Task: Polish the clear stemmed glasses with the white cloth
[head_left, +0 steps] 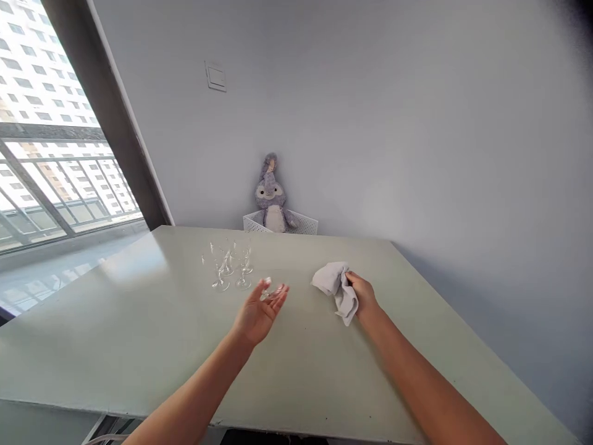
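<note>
Pale green desk (287, 371). Upon it, left of centre: a group of clear stemmed glasses (230, 267), upright. Left hand (264, 306): palm up, fingers partly spread, at a clear glass object (274, 293), its form hard to make out. Right hand (364, 293): closed on a crumpled whitish cloth (336, 284). Behind the desk: one purple plush toy (273, 201), seated in a white perforated basket (306, 225) against a grey wall (370, 111).
</note>
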A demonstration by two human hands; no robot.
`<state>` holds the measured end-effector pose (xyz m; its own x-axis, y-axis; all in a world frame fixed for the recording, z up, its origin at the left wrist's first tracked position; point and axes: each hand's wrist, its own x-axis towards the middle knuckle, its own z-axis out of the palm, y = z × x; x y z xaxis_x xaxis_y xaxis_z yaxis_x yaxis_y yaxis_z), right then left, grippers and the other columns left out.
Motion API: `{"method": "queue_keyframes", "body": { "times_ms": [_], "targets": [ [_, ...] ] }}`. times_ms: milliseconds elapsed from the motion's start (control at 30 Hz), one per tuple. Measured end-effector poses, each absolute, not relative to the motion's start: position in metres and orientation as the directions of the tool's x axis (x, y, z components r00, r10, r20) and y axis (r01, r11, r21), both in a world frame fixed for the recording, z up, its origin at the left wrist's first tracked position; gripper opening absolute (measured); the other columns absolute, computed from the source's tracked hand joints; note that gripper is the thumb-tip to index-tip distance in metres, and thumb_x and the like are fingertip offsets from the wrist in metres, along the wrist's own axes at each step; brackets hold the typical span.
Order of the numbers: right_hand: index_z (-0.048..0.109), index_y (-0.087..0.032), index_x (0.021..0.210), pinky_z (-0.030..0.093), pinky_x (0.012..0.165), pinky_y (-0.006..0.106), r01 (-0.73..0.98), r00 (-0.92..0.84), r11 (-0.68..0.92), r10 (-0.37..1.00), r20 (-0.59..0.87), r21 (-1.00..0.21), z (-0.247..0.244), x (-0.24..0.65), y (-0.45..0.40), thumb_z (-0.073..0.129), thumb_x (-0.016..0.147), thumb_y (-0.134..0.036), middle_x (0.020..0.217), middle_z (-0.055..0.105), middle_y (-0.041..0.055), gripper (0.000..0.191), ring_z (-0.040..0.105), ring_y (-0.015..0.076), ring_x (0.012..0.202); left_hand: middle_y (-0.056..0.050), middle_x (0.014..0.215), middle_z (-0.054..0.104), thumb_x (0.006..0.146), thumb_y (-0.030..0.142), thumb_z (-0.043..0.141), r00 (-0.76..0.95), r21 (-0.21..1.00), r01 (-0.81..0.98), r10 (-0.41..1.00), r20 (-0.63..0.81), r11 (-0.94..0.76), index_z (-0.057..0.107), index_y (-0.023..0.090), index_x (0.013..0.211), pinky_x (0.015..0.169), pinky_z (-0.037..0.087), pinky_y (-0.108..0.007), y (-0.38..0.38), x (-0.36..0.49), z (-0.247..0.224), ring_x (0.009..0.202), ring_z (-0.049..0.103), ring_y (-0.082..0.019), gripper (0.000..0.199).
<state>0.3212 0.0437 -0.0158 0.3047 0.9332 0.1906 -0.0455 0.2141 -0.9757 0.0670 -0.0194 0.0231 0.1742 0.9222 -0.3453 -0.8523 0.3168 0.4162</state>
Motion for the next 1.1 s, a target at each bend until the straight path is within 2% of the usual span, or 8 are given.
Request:
{"method": "queue_keyframes", "body": {
  "times_ms": [167,267,400,633,767,867,1000,1100],
  "targets": [
    [0.052,-0.02,0.071,0.042,0.051,0.02,0.011,0.481,0.323,0.828,0.288,-0.946,0.01,0.31,0.032,0.049,0.075,-0.038,0.059,0.05,-0.0043,0.018,0.049,0.0099,0.054,-0.01,0.093,0.063,0.072,0.026,0.065,0.249,0.546,-0.776,0.949,-0.195,0.316,0.053,0.016,0.082,0.088,0.047,-0.031,0.013,0.111,0.009,0.099,0.059,-0.021,0.019],
    [0.06,-0.021,0.091,0.045,0.076,0.028,0.144,0.167,0.387,0.898,0.408,-0.911,0.009,0.283,0.013,0.043,0.082,-0.038,0.083,0.061,0.0017,0.025,0.057,0.0153,0.081,-0.005,0.089,0.063,0.073,0.027,0.064,0.235,0.6,-0.767,0.97,-0.066,0.227,0.052,0.019,0.087,0.082,0.047,-0.028,0.024,0.125,-0.003,0.09,0.061,-0.017,0.02],
    [0.05,-0.024,0.119,0.039,0.093,0.038,0.219,-0.163,0.353,0.932,0.323,-0.909,-0.011,0.255,-0.001,0.041,0.084,-0.036,0.112,0.058,0.0045,0.038,0.051,0.0208,0.106,0.0,0.081,0.061,0.073,0.029,0.062,0.228,0.692,-0.689,0.971,-0.077,0.217,0.046,0.024,0.103,0.067,0.048,-0.026,0.025,0.123,-0.013,0.071,0.061,-0.013,0.034],
    [0.044,-0.026,0.125,0.048,0.077,0.032,0.036,-0.332,0.219,0.923,0.195,-0.975,-0.02,0.255,-0.003,0.053,0.079,-0.032,0.106,0.06,0.0026,0.047,0.056,0.0193,0.093,-0.002,0.093,0.06,0.067,0.028,0.067,0.245,0.822,-0.552,0.97,0.0,0.14,0.045,0.026,0.106,0.073,0.046,-0.027,0.017,0.116,-0.01,0.077,0.059,-0.014,0.045],
    [0.064,-0.019,0.091,0.048,0.057,0.026,0.002,-0.328,0.131,0.937,0.123,-0.991,-0.029,0.258,0.0,0.061,0.073,-0.036,0.08,0.063,0.0014,0.025,0.057,0.0161,0.07,-0.003,0.097,0.06,0.064,0.031,0.07,0.292,0.925,-0.377,0.954,0.075,0.042,0.046,0.023,0.106,0.072,0.045,-0.026,0.015,0.12,-0.014,0.083,0.057,-0.015,0.05],
    [0.065,-0.016,0.075,0.047,0.054,0.026,-0.141,-0.317,0.038,0.945,0.082,-0.989,-0.032,0.262,0.001,0.064,0.07,-0.04,0.068,0.062,0.0014,0.024,0.057,0.0143,0.06,-0.006,0.107,0.057,0.069,0.036,0.065,0.341,0.97,-0.243,0.935,0.099,-0.014,0.046,0.023,0.112,0.072,0.046,-0.027,0.017,0.116,-0.014,0.087,0.056,-0.017,0.049],
    [0.062,-0.015,0.085,0.047,0.051,0.025,-0.478,-0.364,-0.201,0.931,-0.016,-0.855,-0.025,0.266,0.0,0.057,0.076,-0.045,0.064,0.063,0.0021,0.031,0.057,0.0123,0.051,-0.011,0.132,0.041,0.073,0.036,0.061,0.408,0.964,-0.209,0.882,0.237,-0.162,0.054,0.021,0.113,0.081,0.044,-0.03,0.023,0.105,-0.01,0.099,0.052,-0.02,0.043],
    [0.061,-0.017,0.087,0.049,0.055,0.027,-0.46,-0.372,-0.178,0.928,0.006,-0.87,-0.02,0.265,-0.005,0.051,0.081,-0.044,0.067,0.064,0.0024,0.03,0.059,0.0131,0.054,-0.011,0.115,0.054,0.074,0.037,0.06,0.419,0.965,-0.191,0.874,0.244,-0.178,0.054,0.019,0.114,0.081,0.044,-0.03,0.026,0.101,-0.008,0.096,0.053,-0.02,0.044]
  ]
}}
